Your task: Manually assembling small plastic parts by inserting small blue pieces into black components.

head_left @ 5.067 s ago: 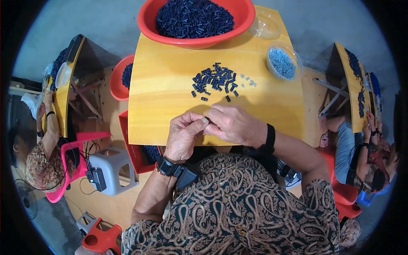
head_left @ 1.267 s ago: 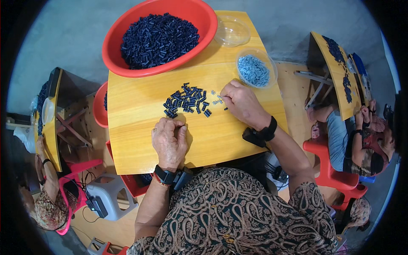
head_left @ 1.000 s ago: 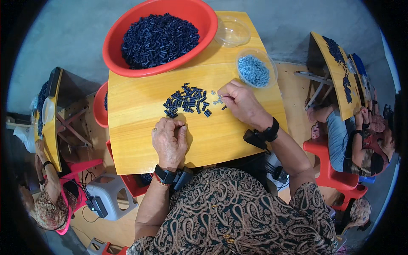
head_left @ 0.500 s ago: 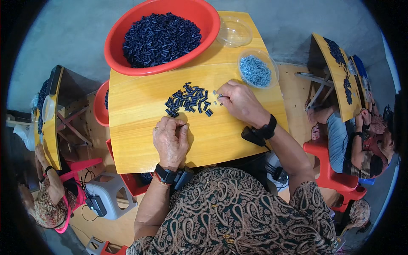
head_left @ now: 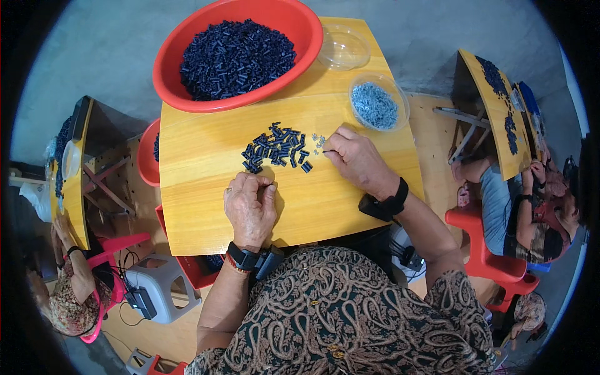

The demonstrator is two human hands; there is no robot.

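A loose pile of short black tubes [head_left: 275, 147] lies on the yellow wooden table [head_left: 206, 206]. At the pile's near edge is my left hand [head_left: 251, 209], its fingers curled and pressed together. Whatever it holds is hidden by the fingers. A few tiny silver metal pieces [head_left: 319, 141] lie to the right of the tubes. Just right of them my right hand [head_left: 359, 161] has thumb and fingers pinched together, and anything between the tips is too small to make out.
A big red basin [head_left: 312, 62] full of black tubes [head_left: 237, 59] stands at the far left of the table. A clear round tub [head_left: 403, 115] of silver pieces sits far right, near an empty clear container [head_left: 344, 49]. Other people work at side tables [head_left: 494, 119].
My right hand has drawn slightly right and nearer to me, baring more of the silver pieces. My left hand stays almost where it was, still pinched.
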